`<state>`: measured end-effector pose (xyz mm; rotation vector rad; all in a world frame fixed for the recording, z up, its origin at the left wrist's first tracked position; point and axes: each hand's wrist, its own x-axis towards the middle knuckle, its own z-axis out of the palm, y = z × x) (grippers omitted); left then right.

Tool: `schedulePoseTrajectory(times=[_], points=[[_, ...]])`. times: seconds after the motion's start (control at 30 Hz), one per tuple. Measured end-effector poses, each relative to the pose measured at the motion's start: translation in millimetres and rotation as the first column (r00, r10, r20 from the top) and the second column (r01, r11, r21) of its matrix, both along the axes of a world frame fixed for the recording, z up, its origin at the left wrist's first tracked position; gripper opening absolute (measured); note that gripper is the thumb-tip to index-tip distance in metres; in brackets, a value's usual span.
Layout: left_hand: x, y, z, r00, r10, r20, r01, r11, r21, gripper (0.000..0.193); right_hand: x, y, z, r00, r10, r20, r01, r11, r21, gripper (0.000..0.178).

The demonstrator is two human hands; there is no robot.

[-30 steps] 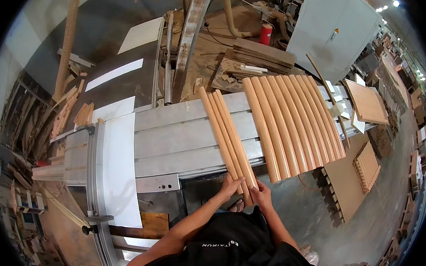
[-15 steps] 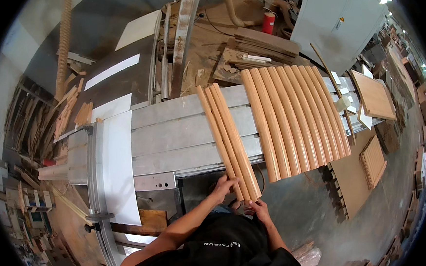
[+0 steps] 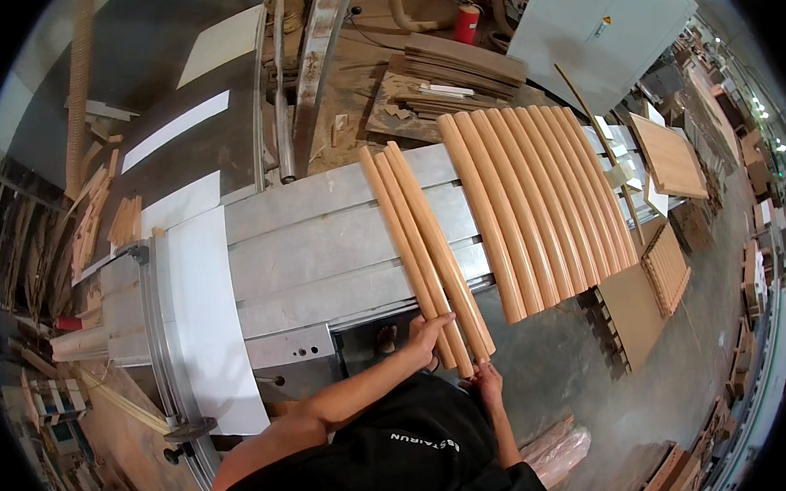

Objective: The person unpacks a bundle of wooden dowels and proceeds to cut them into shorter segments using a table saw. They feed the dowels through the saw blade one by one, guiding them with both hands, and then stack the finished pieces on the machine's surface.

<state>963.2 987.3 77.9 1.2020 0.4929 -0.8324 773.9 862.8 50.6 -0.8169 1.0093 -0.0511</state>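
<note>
Three rounded wooden strips [image 3: 424, 244] lie side by side across the grey metal table [image 3: 321, 241], their near ends jutting past its front edge toward me. A narrow gap separates the rightmost strip from the two on the left. My left hand [image 3: 427, 340] is closed over the left pair near their near ends, with fingers across the top. At the near end of the strips, my right hand [image 3: 487, 383] has its fingers closed on the rightmost strip's tip; part of that grip is hidden. To the right, several matching strips form a close row [image 3: 535, 210].
A white sheet [image 3: 204, 320] covers the table's left part beside a metal fence [image 3: 157, 323]. A wooden panel [image 3: 667, 157] lies at the far right. A stack of strips [image 3: 666, 269] rests on a brown board [image 3: 632, 321] lower right. A grey cabinet [image 3: 596, 30] stands behind.
The rightmost strip has come apart from the other two, leaving a gap at the near part. My left hand now reaches farther over the left pair. The whole view has shifted slightly.
</note>
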Motion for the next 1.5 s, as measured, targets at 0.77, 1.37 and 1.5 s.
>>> schedulePoseTrajectory(times=[0.77, 1.37, 1.5], points=[[17, 19, -14, 0.676, -0.708, 0.203, 0.666, 0.705, 0.243, 0.056, 20, 33, 20, 0.986, 0.1, -0.134, -0.12, 0.982, -0.148, 0.06], [204, -23, 0, 0.539, -0.596, 0.595, 0.09, 0.743, 0.663, 0.053, 57, 14, 24, 0.938, -0.246, 0.244, 0.242, 0.969, 0.049, 0.074], [221, -45, 9, 0.491, -0.718, 0.493, 0.147, 0.626, 0.766, 0.068, 86, 13, 41, 0.909, -0.318, 0.27, 0.316, 0.947, 0.051, 0.08]])
